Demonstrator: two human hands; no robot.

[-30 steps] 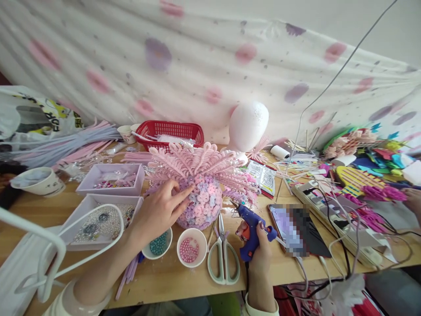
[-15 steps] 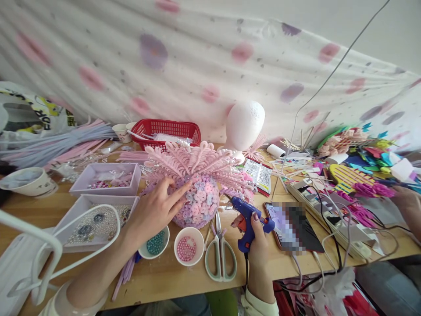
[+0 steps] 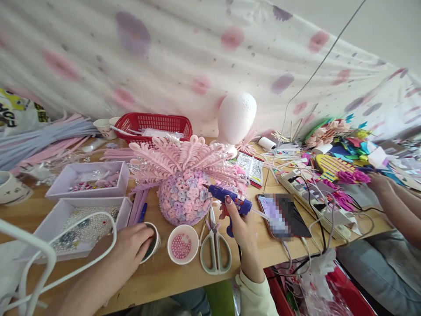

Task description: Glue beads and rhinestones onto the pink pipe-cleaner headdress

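Note:
My left hand (image 3: 133,245) dips its bunched, bent fingers into a small white cup (image 3: 158,240) at the left front; the fingertips and whatever they pinch are hidden. In my right hand (image 3: 237,219) is a blue hot glue gun (image 3: 230,197), its nozzle right by the flower-covered ball, though contact cannot be made out. Small pink and lilac looped flowers coat this ball (image 3: 184,197), topped by a fan of pink pipe-cleaner fronds (image 3: 187,158) with pearls. Between my hands stand a cup of pink beads (image 3: 182,245) and scissors (image 3: 215,252).
Two pale boxes (image 3: 88,177) of beads lie at the left, behind a white looped rod (image 3: 49,250). A red basket (image 3: 154,125) and a white foam head (image 3: 237,116) stand behind. Rightward are a phone (image 3: 274,217), a power strip (image 3: 315,206), cords and another person's hands (image 3: 381,184).
My left hand has left the flower ball and come down to the cup that held teal beads. The glue gun has moved left and up, closer to the ball. The view has shifted right.

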